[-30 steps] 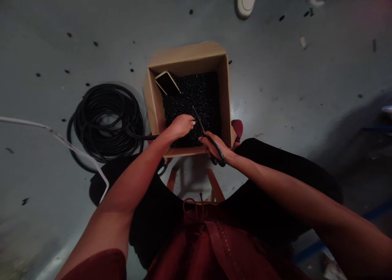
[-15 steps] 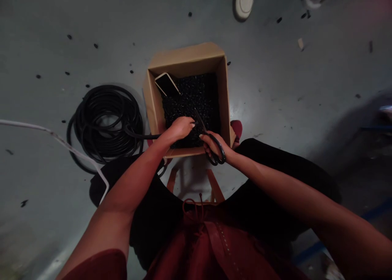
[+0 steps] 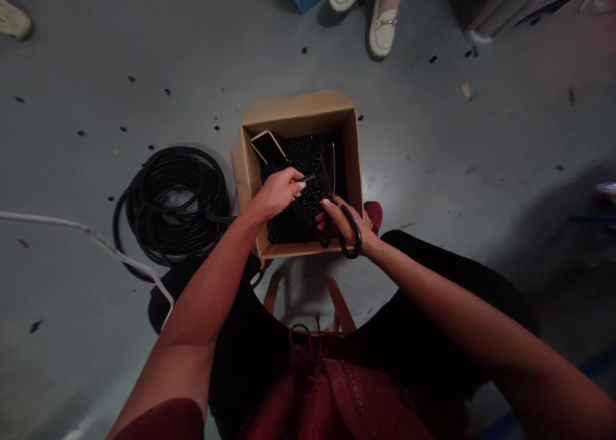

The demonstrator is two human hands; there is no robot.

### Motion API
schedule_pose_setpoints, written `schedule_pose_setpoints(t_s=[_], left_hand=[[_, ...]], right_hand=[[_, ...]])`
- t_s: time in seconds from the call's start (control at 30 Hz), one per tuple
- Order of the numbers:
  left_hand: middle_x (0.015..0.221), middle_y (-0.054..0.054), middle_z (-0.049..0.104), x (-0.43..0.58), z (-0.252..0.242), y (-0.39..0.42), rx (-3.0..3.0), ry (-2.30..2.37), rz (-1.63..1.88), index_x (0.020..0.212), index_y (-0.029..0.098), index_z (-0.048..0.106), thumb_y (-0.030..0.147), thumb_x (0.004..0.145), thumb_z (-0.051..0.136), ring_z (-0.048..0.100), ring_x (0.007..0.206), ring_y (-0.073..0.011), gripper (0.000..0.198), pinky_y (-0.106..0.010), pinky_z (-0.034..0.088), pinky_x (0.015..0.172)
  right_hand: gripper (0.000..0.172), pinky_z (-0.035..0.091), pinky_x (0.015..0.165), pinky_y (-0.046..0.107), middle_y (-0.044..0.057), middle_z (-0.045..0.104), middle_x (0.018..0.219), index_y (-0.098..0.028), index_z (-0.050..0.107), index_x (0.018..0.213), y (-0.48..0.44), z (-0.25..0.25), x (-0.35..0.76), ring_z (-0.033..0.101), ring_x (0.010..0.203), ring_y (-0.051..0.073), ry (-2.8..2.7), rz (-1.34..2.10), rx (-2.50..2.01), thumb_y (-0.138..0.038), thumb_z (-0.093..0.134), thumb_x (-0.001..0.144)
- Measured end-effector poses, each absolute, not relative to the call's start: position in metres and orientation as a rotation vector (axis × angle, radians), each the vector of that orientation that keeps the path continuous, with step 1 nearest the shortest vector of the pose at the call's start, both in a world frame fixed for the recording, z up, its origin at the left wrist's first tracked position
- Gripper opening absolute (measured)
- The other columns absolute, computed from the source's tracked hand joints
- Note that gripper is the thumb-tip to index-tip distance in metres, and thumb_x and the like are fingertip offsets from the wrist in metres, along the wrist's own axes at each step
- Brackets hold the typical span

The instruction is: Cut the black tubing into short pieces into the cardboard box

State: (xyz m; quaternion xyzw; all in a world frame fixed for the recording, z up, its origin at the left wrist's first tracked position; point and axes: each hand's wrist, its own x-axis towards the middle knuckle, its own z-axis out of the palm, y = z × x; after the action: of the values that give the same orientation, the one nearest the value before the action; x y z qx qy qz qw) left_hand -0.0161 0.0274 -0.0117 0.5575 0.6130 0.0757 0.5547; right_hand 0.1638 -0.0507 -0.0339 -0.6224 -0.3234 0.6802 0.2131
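Head: left hand (image 3: 279, 191), one black piece (image 3: 308, 178); right hand (image 3: 342, 217), one scissors (image 3: 333, 174).

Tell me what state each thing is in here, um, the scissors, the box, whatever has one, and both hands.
Left hand: closed on a ribbed dark piece
Right hand: gripping the scissors
Scissors: blades apart
Cardboard box: open at the top
Black bits: loose, heaped inside the box
Phone: in the box, screen dark
Black tubing: coiled on the floor
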Motion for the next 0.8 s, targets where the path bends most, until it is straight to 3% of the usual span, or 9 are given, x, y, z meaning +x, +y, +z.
schedule_pose_setpoints(t_s=[0.17, 0.33, 0.5, 0.8], left_hand=[[0.089, -0.007, 0.070, -0.016, -0.013, 0.023, 1.581, 1.496, 0.098, 0.120, 0.016, 0.058, 0.018, 0.096, 0.044, 0.065, 0.078, -0.0157, 0.028, -0.030, 0.050, 0.079], [0.096, -0.009, 0.072, -0.013, -0.013, 0.022, 1.718, 1.547, 0.045, 0.124, 0.014, 0.058, 0.020, 0.096, 0.044, 0.066, 0.096, -0.0207, 0.031, -0.035, 0.048, 0.092], [0.101, -0.013, 0.072, -0.009, -0.011, 0.023, 1.742, 1.567, -0.043, 0.110, 0.012, 0.065, 0.022, 0.097, 0.041, 0.066, 0.098, -0.0223, 0.028, -0.035, 0.047, 0.090], [0.109, -0.011, 0.071, -0.008, -0.019, 0.016, 1.834, 1.520, 0.053, 0.108, 0.015, 0.064, 0.021, 0.098, 0.043, 0.064, 0.103, -0.0207, 0.025, -0.033, 0.046, 0.093]], right_hand=[[0.028, 0.055, 0.075, 0.029, 0.003, 0.065, 0.095, -0.022, 0.054, 0.106, -0.056, -0.031, 0.162, 0.067, 0.080, 0.016, -1.120, 1.885, -1.760, -0.046, 0.054, 0.092], [0.033, 0.055, 0.081, 0.035, 0.004, 0.064, 0.097, -0.021, 0.052, 0.111, -0.056, -0.022, 0.160, 0.067, 0.084, 0.018, -1.177, 1.911, -1.727, -0.048, 0.053, 0.091], [0.034, 0.056, 0.078, 0.034, 0.003, 0.065, 0.093, -0.022, 0.053, 0.112, -0.056, -0.021, 0.159, 0.067, 0.084, 0.018, -1.139, 1.923, -1.741, -0.048, 0.054, 0.091], [0.032, 0.055, 0.067, 0.027, 0.002, 0.064, 0.085, -0.023, 0.055, 0.110, -0.059, -0.020, 0.160, 0.066, 0.083, 0.018, -1.165, 1.949, -1.710, -0.048, 0.057, 0.091]])
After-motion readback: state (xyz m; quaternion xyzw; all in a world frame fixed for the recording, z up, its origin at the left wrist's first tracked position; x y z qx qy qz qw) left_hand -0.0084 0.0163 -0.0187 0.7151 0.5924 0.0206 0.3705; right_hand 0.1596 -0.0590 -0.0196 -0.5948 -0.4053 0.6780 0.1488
